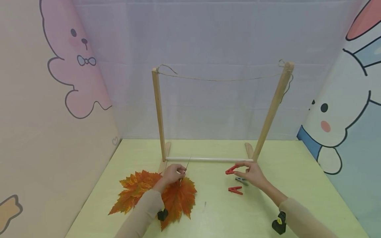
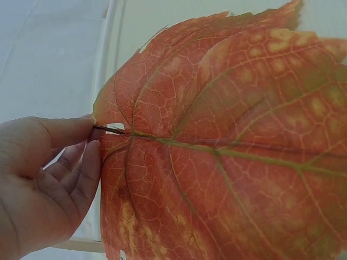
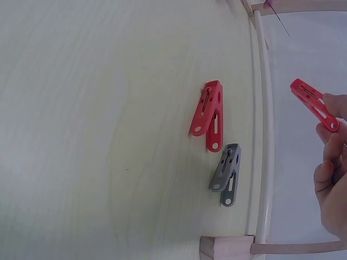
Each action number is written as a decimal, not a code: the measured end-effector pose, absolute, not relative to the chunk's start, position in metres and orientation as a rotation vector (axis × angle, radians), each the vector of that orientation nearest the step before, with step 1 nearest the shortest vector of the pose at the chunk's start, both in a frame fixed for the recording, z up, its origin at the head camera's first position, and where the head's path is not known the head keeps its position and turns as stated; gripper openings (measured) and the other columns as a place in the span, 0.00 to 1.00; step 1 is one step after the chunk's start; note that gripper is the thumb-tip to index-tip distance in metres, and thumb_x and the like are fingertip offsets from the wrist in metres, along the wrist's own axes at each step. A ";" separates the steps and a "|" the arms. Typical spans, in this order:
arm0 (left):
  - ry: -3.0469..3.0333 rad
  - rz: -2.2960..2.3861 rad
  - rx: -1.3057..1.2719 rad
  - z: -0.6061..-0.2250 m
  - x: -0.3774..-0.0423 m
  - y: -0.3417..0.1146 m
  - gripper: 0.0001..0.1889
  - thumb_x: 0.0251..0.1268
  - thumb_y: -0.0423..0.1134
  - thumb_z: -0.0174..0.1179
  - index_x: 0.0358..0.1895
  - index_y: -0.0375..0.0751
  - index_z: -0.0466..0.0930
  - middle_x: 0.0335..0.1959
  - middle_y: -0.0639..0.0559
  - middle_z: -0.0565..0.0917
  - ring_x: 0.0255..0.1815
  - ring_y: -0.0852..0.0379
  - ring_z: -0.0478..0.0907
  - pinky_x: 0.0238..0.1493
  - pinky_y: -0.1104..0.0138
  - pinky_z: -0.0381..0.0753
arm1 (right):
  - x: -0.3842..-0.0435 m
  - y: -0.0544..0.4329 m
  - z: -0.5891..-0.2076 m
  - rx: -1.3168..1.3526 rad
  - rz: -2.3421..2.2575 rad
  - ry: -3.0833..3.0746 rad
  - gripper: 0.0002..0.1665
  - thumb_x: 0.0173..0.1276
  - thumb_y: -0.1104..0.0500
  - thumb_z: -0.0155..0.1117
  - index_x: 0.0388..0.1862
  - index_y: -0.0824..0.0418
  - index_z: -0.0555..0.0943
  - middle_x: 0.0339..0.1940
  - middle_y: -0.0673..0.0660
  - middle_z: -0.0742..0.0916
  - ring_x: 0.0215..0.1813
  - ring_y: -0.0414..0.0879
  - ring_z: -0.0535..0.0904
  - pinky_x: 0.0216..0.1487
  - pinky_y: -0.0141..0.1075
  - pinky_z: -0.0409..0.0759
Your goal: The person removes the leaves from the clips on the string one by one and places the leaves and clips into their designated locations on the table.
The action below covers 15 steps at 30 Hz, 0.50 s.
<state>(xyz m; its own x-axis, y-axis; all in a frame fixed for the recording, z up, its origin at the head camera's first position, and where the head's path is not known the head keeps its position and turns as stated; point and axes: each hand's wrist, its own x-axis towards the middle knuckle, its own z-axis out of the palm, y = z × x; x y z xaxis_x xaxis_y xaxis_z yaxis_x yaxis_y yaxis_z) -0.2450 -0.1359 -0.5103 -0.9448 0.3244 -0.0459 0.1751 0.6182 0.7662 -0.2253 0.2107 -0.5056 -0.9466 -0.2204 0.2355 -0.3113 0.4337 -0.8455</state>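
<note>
My left hand [image 1: 174, 174] pinches the thin stem of an orange-red artificial maple leaf [image 1: 180, 198]; in the left wrist view the stem [image 2: 113, 130] runs between thumb and fingertips. Another maple leaf [image 1: 135, 188] in orange and yellow lies beside it on the left. Between the thumb and fingers of my right hand [image 1: 251, 173] is a red clothespin [image 3: 313, 102], raised over the table. Below that hand lie a grey clothespin [image 3: 226, 173] and a second red clothespin [image 3: 210, 115], side by side in the right wrist view.
A wooden frame stands at the back, with a left post [image 1: 159, 115], a right post [image 1: 272, 112] and a white bottom rod [image 1: 208, 159]. A slack string [image 1: 220, 80] joins the post tops. Fabric with cartoon animals [image 1: 333, 125] hangs at both sides of the table [image 1: 220, 221].
</note>
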 end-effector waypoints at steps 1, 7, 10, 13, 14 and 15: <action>2.664 1.234 0.420 -0.513 -0.245 -0.136 0.10 0.56 0.28 0.59 0.41 0.28 0.80 0.28 0.47 0.81 0.28 0.57 0.76 0.23 0.70 0.74 | -0.225 0.210 -0.506 0.482 1.541 -2.589 0.17 0.52 0.65 0.69 0.40 0.72 0.80 0.43 0.69 0.82 0.09 0.27 0.51 0.09 0.27 0.56; 2.651 1.282 0.373 -0.524 -0.245 -0.137 0.10 0.55 0.28 0.60 0.40 0.29 0.80 0.28 0.47 0.81 0.29 0.56 0.75 0.23 0.69 0.74 | -0.223 0.207 -0.514 0.450 1.491 -2.617 0.17 0.52 0.65 0.69 0.41 0.72 0.80 0.40 0.68 0.83 0.10 0.26 0.52 0.10 0.28 0.56; 2.631 1.309 0.337 -0.529 -0.245 -0.138 0.10 0.55 0.28 0.60 0.41 0.29 0.80 0.28 0.47 0.81 0.28 0.56 0.74 0.23 0.69 0.74 | -0.222 0.206 -0.521 0.397 1.503 -2.627 0.18 0.50 0.62 0.71 0.41 0.68 0.81 0.39 0.65 0.84 0.09 0.27 0.55 0.10 0.27 0.57; 2.616 1.330 0.309 -0.533 -0.244 -0.138 0.10 0.55 0.28 0.60 0.41 0.29 0.80 0.29 0.47 0.80 0.28 0.57 0.74 0.23 0.68 0.74 | -0.219 0.206 -0.526 0.349 1.510 -2.650 0.18 0.50 0.61 0.72 0.40 0.66 0.82 0.39 0.62 0.85 0.12 0.29 0.57 0.13 0.26 0.59; 2.608 1.341 0.301 -0.534 -0.244 -0.137 0.10 0.55 0.28 0.60 0.42 0.29 0.80 0.29 0.47 0.80 0.28 0.57 0.74 0.24 0.68 0.74 | -0.218 0.205 -0.527 0.338 1.516 -2.649 0.18 0.50 0.61 0.72 0.40 0.66 0.82 0.38 0.62 0.85 0.13 0.30 0.58 0.14 0.27 0.59; 2.601 1.350 0.292 -0.535 -0.244 -0.137 0.10 0.55 0.28 0.60 0.42 0.29 0.80 0.29 0.47 0.80 0.28 0.57 0.74 0.24 0.68 0.74 | -0.217 0.206 -0.529 0.339 1.516 -2.651 0.18 0.50 0.62 0.71 0.40 0.67 0.81 0.38 0.63 0.85 0.13 0.30 0.57 0.14 0.27 0.59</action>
<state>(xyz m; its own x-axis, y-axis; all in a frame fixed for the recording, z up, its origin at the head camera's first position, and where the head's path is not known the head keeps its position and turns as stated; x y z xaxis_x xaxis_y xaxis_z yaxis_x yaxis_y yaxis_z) -0.2436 -0.1370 -0.5352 -0.9613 0.2629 -0.0820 0.0842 0.5642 0.8214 -0.2166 0.2055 -0.5290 -0.9732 -0.1563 0.1686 -0.2245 0.4893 -0.8427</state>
